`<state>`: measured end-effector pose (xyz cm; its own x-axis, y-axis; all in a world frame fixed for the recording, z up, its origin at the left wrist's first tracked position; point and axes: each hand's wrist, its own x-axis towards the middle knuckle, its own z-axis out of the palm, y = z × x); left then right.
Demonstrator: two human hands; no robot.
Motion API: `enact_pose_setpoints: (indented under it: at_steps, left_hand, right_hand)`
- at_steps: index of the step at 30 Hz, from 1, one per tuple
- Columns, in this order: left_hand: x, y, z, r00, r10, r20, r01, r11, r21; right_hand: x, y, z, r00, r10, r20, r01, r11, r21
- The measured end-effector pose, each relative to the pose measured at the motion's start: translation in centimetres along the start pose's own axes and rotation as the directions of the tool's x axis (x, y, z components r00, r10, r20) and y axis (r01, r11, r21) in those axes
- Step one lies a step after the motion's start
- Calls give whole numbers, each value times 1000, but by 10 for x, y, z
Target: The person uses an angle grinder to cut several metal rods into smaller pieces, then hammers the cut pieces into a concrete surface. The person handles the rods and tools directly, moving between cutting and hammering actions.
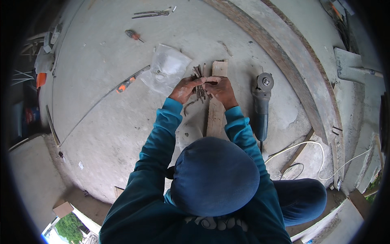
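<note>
Your left hand [184,89] and right hand [223,90] clamp fingers on the rod bundle [200,92], already gathered beside the plank [215,118], by its left edge; one bent piece [185,109] lies outside.

The left hand [187,88] and right hand [222,90] hide the middle of the brown rods [200,95] (the count is not verifiable). The blue cap [215,177] obscures the plank's [215,116] lower end. The dark rim cuts off the shovel [348,66] handle. A white scrap [174,9] beside the pliers [164,13] is too small to identify.
</note>
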<state>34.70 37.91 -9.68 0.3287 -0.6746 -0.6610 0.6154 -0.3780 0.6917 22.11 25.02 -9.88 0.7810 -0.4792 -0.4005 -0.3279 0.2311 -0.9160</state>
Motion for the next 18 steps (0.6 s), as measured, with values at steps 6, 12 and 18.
enact_pose_setpoints:
  at_steps: [6, 12, 18]
  left_hand:
    - [4, 26, -28, 991, 66, -120, -69, 997, -17]
    - [-56, 55, -81, 947, 148, -284, -147, 989, 25]
    - [-88, 76, -138, 945, 28, -326, -48, 997, -55]
  right_hand:
    - [7, -30, -25, 986, -106, -129, 105, 994, -12]
    - [24, -42, -45, 978, -61, -200, 100, 977, 189]
    - [51, -72, -55, 963, -149, -224, 197, 958, 210]
